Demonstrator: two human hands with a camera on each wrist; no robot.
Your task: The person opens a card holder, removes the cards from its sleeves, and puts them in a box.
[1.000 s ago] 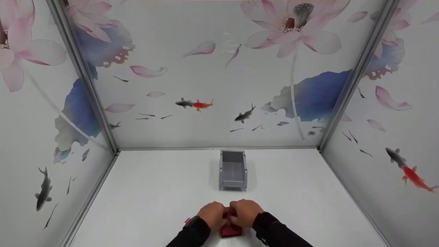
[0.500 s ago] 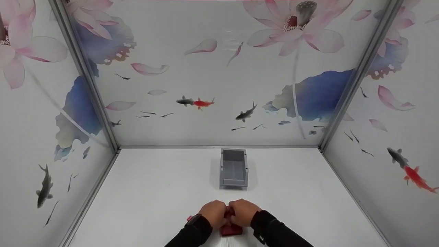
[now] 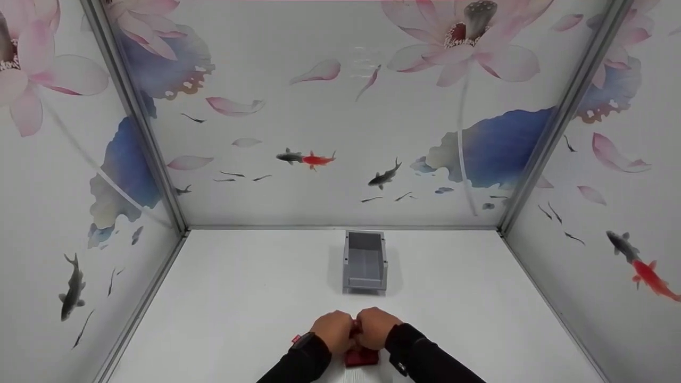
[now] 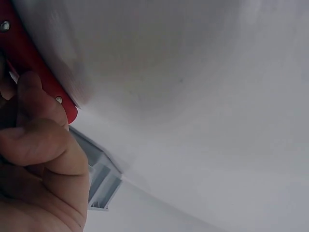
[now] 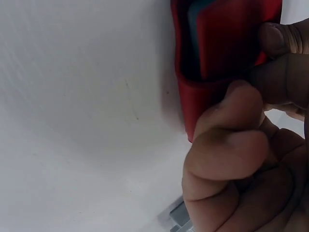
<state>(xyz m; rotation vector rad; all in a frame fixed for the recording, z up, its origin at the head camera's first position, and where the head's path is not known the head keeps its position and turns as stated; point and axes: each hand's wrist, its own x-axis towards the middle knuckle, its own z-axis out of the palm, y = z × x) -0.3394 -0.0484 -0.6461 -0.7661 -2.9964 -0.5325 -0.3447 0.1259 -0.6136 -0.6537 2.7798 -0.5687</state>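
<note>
A small red pouch (image 3: 362, 358) lies low at the middle of the head view, largely hidden by both hands. My left hand (image 3: 333, 331) grips its left side, and my right hand (image 3: 376, 329) grips the right, knuckles close together. In the left wrist view, curled fingers hold the pouch's red edge (image 4: 36, 65), which carries two metal rivets. The right wrist view shows the pouch mouth gaping, with a red flap (image 5: 227, 43) and a grey-teal strip beside it inside. There, the right fingers (image 5: 227, 154) pinch the pouch wall (image 5: 195, 104).
A grey open-topped plastic bin (image 3: 365, 284) stands beyond the hands, near the back wall. The white table (image 3: 255, 303) is bounded by printed panels (image 3: 298, 202) with metal frames at the back and both sides. A dark wristband (image 3: 308, 348) circles the left wrist.
The hands have drawn slightly closer together over the pouch, narrowing the gap between their knuckles. The whole head view has shifted a little; the bin stays in place.
</note>
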